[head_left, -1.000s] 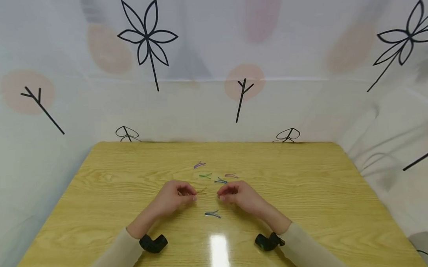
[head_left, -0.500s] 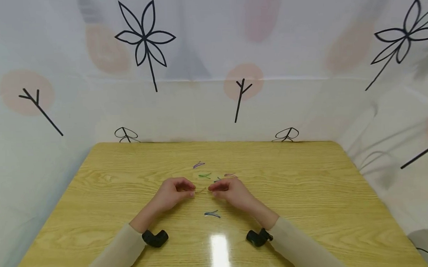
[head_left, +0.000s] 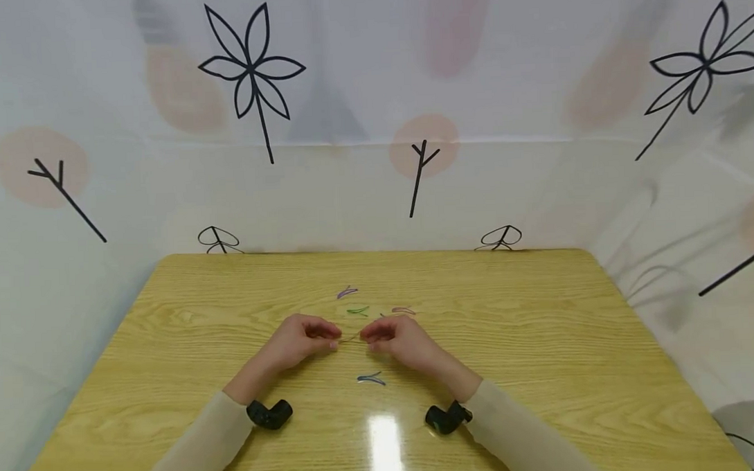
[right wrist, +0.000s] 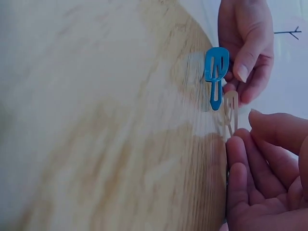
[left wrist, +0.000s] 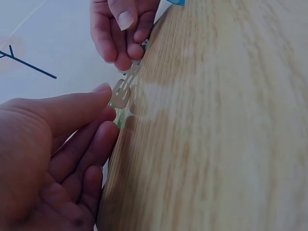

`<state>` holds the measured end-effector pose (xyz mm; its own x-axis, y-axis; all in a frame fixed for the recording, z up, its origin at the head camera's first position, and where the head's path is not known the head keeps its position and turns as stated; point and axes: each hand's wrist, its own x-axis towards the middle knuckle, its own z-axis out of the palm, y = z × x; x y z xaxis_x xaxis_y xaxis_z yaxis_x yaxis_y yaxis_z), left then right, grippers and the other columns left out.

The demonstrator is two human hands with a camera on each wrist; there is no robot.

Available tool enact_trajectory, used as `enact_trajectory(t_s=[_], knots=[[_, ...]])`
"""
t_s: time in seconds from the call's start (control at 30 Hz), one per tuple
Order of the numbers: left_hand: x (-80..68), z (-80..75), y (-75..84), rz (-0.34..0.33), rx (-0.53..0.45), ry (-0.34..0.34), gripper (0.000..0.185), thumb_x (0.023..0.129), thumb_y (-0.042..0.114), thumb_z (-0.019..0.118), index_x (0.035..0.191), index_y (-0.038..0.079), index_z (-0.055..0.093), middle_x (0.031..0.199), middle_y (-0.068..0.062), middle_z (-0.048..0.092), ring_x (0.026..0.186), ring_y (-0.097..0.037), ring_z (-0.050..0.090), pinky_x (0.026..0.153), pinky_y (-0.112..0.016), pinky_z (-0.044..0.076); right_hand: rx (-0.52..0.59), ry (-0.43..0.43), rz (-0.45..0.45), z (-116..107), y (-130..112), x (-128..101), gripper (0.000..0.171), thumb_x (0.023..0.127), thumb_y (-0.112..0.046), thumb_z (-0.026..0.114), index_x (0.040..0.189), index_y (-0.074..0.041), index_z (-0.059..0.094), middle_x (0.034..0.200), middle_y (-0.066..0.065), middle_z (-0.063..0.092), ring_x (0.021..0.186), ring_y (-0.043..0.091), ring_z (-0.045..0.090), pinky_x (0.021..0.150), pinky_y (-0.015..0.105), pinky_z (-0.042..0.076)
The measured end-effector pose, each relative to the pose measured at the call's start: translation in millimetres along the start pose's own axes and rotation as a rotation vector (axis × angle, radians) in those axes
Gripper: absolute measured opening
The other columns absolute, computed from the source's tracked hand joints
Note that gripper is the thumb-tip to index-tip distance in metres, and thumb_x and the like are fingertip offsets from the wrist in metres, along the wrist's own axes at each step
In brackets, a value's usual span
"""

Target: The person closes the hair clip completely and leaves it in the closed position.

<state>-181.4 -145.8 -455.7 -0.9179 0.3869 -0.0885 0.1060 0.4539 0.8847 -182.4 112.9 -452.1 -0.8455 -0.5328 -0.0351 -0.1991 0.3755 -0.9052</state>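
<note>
My left hand (head_left: 299,341) pinches a beige snap hair clip (left wrist: 120,100) by one end between thumb and fingers, its split legs spread apart. On the other side, my right hand (head_left: 403,340) reaches the clip's free end, fingertips right beside it. In the right wrist view the right thumb stands apart from its fingers. A blue hair clip (head_left: 371,379) lies on the table nearer to me, between the wrists. Beyond the hands lie a green hair clip (head_left: 357,311), a purple one and a pink hair clip (head_left: 404,310). Another blue clip is mostly hidden behind the right hand.
The wooden table (head_left: 511,314) has a light glare at its near middle. A white cloth (head_left: 350,195) with drawn flowers hangs behind and along its sides. Black wrist cameras (head_left: 269,414) sit at both cuffs.
My right hand has moved left to the free end of the beige hair clip, covering more of the farther blue clip. The left hand keeps its pinch and has barely moved.
</note>
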Motion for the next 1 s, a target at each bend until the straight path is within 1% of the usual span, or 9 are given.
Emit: enact_trajectory(t_s=[0.1,0.2,0.3,0.4,0.6,0.83,1.0], knots=[[0.8,1.2,0.2,0.005,0.004,-0.002,0.021,0.089,0.019,0.078,0.108,0.011,0.077,0.101,0.001,0.073,0.095,-0.015,0.065,0.086,-0.036,0.050,-0.013,-0.002,0.024,-0.5,0.4,-1.7,0.022,0.094,-0.005,0.068,0.115,-0.005,0.072,0.108,0.003,0.071,0.098,0.015,0.065,0.086,0.029,0.051],[1.6,3.6,1.5,0.000,0.010,0.008,0.021,0.087,0.019,0.079,0.107,0.010,0.077,0.099,0.002,0.073,0.091,-0.015,0.065,0.083,-0.034,0.050,-0.004,-0.005,0.039,-1.0,-0.7,-3.5,0.022,0.094,-0.004,0.068,0.116,-0.004,0.072,0.109,0.004,0.071,0.099,0.016,0.065,0.087,0.031,0.051],[2.9,6.1,3.7,-0.019,0.019,0.023,0.022,0.085,0.020,0.082,0.105,0.012,0.078,0.096,0.004,0.072,0.087,-0.014,0.065,0.080,-0.033,0.050,-0.001,0.000,0.044,-1.7,-1.2,-4.2,0.022,0.094,-0.005,0.068,0.115,-0.004,0.072,0.109,0.004,0.071,0.100,0.017,0.065,0.088,0.033,0.051],[5.2,7.7,5.6,-0.021,0.025,0.026,0.021,0.083,0.020,0.083,0.103,0.013,0.078,0.093,0.004,0.072,0.085,-0.014,0.064,0.079,-0.033,0.050,-0.005,0.011,0.057,-2.4,-0.9,-4.3,0.022,0.094,-0.006,0.068,0.115,-0.006,0.072,0.109,0.003,0.071,0.100,0.016,0.065,0.090,0.035,0.050],[8.1,7.9,7.0,-0.020,0.046,0.033,0.017,0.082,0.017,0.084,0.097,0.012,0.078,0.086,0.003,0.070,0.080,-0.014,0.062,0.074,-0.033,0.049,0.011,0.005,0.050,-1.7,-1.9,-1.8,0.024,0.094,-0.005,0.068,0.117,-0.005,0.072,0.111,0.004,0.071,0.101,0.017,0.065,0.090,0.036,0.050],[7.7,6.9,7.0,-0.034,0.051,0.043,0.016,0.082,0.016,0.084,0.097,0.013,0.079,0.085,0.003,0.069,0.078,-0.015,0.061,0.073,-0.033,0.049,0.005,-0.004,0.067,-1.5,-3.3,1.7,0.023,0.094,-0.006,0.068,0.116,-0.007,0.073,0.109,0.002,0.071,0.100,0.015,0.065,0.089,0.034,0.050],[7.9,7.1,6.3,-0.034,0.058,0.047,0.015,0.083,0.016,0.083,0.096,0.013,0.079,0.085,0.004,0.070,0.078,-0.014,0.061,0.073,-0.033,0.049,-0.009,-0.003,0.058,-1.8,-3.1,1.4,0.022,0.094,-0.006,0.068,0.116,-0.006,0.073,0.109,0.003,0.071,0.099,0.015,0.065,0.088,0.035,0.051]])
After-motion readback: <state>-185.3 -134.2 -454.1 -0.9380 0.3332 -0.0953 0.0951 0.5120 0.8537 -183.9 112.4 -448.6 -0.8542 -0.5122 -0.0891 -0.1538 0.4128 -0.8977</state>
